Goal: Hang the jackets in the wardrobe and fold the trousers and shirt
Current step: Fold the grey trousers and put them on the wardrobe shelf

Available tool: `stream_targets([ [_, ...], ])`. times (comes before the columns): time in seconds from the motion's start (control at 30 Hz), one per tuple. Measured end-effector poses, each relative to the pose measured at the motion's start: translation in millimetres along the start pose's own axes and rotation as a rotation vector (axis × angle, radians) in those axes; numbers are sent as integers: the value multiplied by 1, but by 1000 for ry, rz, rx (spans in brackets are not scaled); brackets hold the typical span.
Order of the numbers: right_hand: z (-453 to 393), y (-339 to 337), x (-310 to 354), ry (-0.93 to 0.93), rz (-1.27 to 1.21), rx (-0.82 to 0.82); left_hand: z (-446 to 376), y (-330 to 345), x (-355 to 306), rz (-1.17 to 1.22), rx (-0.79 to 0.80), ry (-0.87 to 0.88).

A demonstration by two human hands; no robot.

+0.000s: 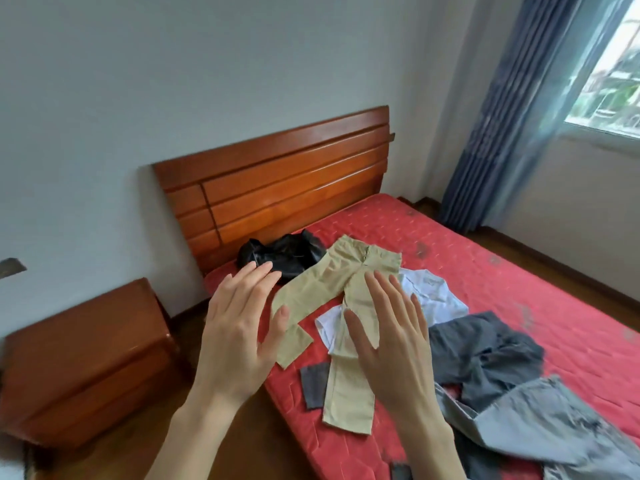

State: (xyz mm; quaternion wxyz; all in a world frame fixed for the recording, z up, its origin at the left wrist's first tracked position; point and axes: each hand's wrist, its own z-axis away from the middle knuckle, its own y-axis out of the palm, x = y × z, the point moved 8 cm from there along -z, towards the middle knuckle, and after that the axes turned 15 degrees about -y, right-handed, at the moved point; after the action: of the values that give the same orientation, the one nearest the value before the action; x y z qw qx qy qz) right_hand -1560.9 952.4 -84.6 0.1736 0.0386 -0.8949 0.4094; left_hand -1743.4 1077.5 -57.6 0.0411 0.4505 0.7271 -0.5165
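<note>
Head view, looking down over a bed: nearest to me, my left hand (pixel 239 327) and right hand (pixel 391 337) are both raised above the near edge of the red mattress (pixel 485 271), fingers straight and spread, backs toward the camera, holding nothing. Both forearms reach up from the bottom of the frame. Between and just beyond the hands lie the beige trousers (pixel 346 306), spread flat, waistband toward the headboard, one leg running down toward me and the other angling left with its cuff folded at the mattress edge. My right hand covers part of the nearer leg from this view; I cannot tell whether it touches the cloth. A white shirt (pixel 433 299) lies partly under the trousers, just right of that hand. Further right and near me sit dark grey trousers (pixel 485 348) and a lighter grey garment (pixel 540 424), crumpled. Beyond my left hand, a black jacket (pixel 287 254) is bunched against the wooden headboard (pixel 277 181). A wooden nightstand (pixel 86 358) stands left of the bed; blue curtains (pixel 502 116) hang at the far right. No readable writing.
</note>
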Motion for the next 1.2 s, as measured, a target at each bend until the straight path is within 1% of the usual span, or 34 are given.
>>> stream_targets([
  [0.13, -5, -7, -37, 60, 29, -25, -24, 35, -11, 9, 42, 36],
  [0.27, -6, 1, -59, 119, 76, -33, -42, 67, -18, 28, 94, 89],
  [0.43, -6, 11, -85, 209, 147, -44, -64, 120, -29, 86, 222, 181],
  [0.57, -5, 6, -115, 350, 247, -88, -86, 167, -49, 151, 327, 307],
  [0.77, 5, -14, -141, 513, 417, -163, -112, 222, -85, 270, 432, 471],
  [1.07, 74, -78, -171, 773, 658, -201, -87, 291, -167, 438, 612, 673],
  [1.2, 109, -108, -184, 847, 709, -223, -62, 309, -209, 458, 649, 772],
])
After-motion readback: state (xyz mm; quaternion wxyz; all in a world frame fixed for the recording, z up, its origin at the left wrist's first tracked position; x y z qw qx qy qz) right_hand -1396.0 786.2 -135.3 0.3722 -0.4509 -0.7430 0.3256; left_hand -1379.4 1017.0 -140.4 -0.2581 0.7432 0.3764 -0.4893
